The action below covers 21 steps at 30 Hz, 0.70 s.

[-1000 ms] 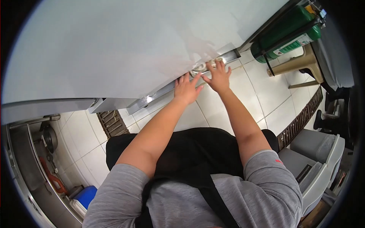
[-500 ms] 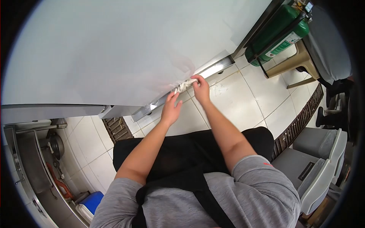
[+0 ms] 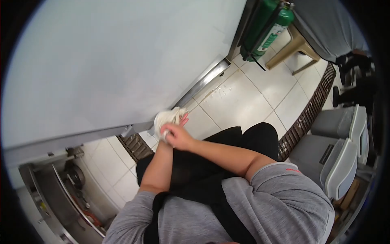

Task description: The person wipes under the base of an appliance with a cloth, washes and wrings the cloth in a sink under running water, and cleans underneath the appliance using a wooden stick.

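A white cloth (image 3: 163,119) is loosely spread over my left hand (image 3: 184,119), covering most of its back. The left fingertips show beyond the cloth's right side, stretched out. At the left wrist, my right hand (image 3: 179,138) is closed with its thumb and fingers around a bunched part of the same cloth. Both hands are low in front of my lap, just below the edge of a large white panel (image 3: 109,69). The palm of my left hand is hidden.
A metal rail (image 3: 207,79) runs along the panel's bottom, with wet drops on the floor tiles (image 3: 252,97) beside it. A green cylinder (image 3: 268,34), beige stool (image 3: 298,44) and seated person's leg are at upper right. Grey lidded bins (image 3: 313,154) stand right; an open drawer (image 3: 57,199) lies left.
The cloth was a twisted roll between both hands by the metal rail. It has come down and left toward me, loosened over my left hand, with my right hand now at the left wrist.
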Each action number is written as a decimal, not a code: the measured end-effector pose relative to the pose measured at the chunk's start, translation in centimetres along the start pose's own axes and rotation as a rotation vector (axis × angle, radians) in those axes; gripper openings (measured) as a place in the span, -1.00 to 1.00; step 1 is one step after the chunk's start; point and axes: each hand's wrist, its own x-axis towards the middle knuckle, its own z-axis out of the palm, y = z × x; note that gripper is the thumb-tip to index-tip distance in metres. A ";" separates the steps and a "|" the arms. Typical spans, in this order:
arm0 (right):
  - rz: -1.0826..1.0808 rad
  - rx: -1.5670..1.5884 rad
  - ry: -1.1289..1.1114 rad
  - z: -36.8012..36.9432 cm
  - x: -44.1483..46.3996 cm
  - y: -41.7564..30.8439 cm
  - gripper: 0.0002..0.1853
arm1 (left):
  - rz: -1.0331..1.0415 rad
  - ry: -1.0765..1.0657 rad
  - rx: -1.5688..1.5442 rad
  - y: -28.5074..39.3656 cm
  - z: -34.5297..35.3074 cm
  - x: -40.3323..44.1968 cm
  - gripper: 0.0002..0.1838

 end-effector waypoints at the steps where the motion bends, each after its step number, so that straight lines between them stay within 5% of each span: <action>1: -0.036 0.003 -0.063 0.6 -0.6 -1.7 -0.81 | -0.037 0.275 -0.196 0.9 4.1 0.3 -0.41; 2: -0.067 0.011 -0.123 1.5 -1.5 -3.6 -0.81 | -0.072 0.567 -0.383 1.7 8.2 -0.2 -0.43; 4: -0.037 0.090 -0.133 3.4 -3.2 -7.3 -0.80 | -0.008 0.659 -0.450 2.8 14.1 -2.7 -0.46; 9: 0.112 0.197 0.001 9.0 -3.8 -15.8 -0.78 | 0.082 0.304 -0.071 8.8 14.5 -16.9 -0.59; 11: 0.221 0.286 0.143 12.5 -3.5 -18.6 -0.79 | 0.162 0.894 0.178 10.7 26.8 -16.1 -0.58; 13: 0.212 0.229 0.214 16.2 -2.7 -20.2 -0.80 | 0.275 1.091 0.121 12.0 36.4 -15.1 -0.69; 15: 0.540 0.300 -0.141 18.6 -1.2 -24.0 -0.71 | 0.295 1.066 0.070 14.3 40.9 -18.2 -0.71; 18: 0.465 0.384 -0.210 24.6 -0.4 -29.8 -0.54 | 0.380 0.703 0.167 17.9 46.2 -20.7 -0.70; 20: 0.830 0.679 -0.261 28.1 -0.4 -35.0 -0.46 | 0.433 1.043 0.163 19.1 51.3 -22.0 -0.69; 21: 0.802 0.629 -0.343 29.5 -0.2 -37.2 -0.46 | 0.473 0.985 0.232 20.2 52.0 -23.9 -0.70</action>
